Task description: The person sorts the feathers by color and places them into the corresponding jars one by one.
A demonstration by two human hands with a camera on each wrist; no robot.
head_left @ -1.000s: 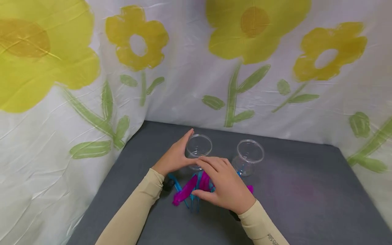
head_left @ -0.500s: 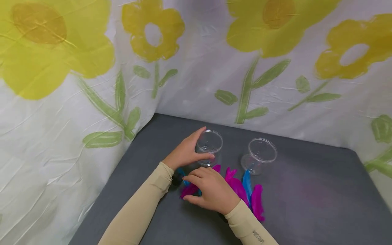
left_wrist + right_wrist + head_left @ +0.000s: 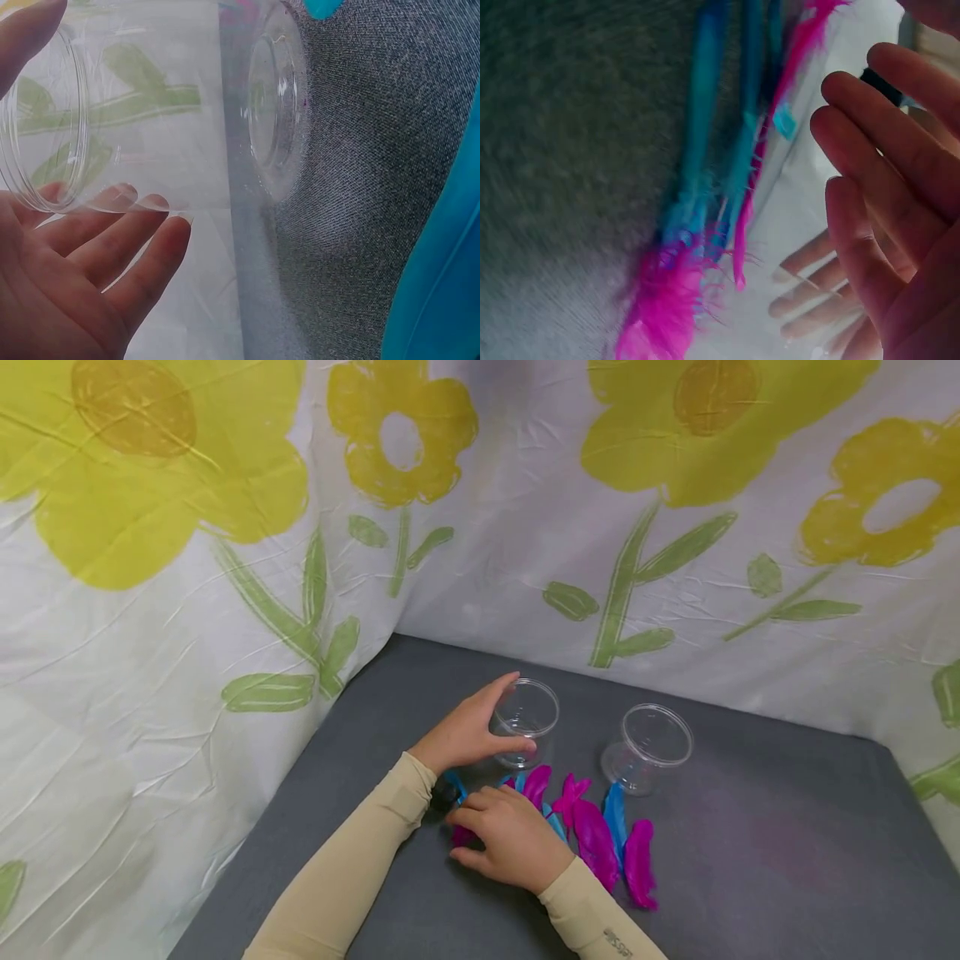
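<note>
My left hand (image 3: 472,727) holds a clear plastic cup (image 3: 537,714) at the back of the table, thumb on the near side and fingers round the far side. The left wrist view shows fingertips against its wall, with the cup (image 3: 165,112) upright on its base and nothing inside. My right hand (image 3: 513,839) hovers with loosely bent fingers over the left end of a row of feathers, hiding some of them. In the right wrist view, blue feathers (image 3: 701,112) and a fluffy pink feather (image 3: 664,307) lie beside the hand, whose fingers hold nothing.
A second clear cup (image 3: 656,739) stands to the right of the held one. Right of my right hand lie a large pink feather (image 3: 595,839), a blue feather (image 3: 615,814) and another pink feather (image 3: 640,864). A flowered curtain (image 3: 517,568) borders the grey tabletop (image 3: 772,843).
My right hand has moved away from the left cup, leftward and toward me over the feathers, uncovering those on the right. The left hand keeps holding the cup. The head view has shifted.
</note>
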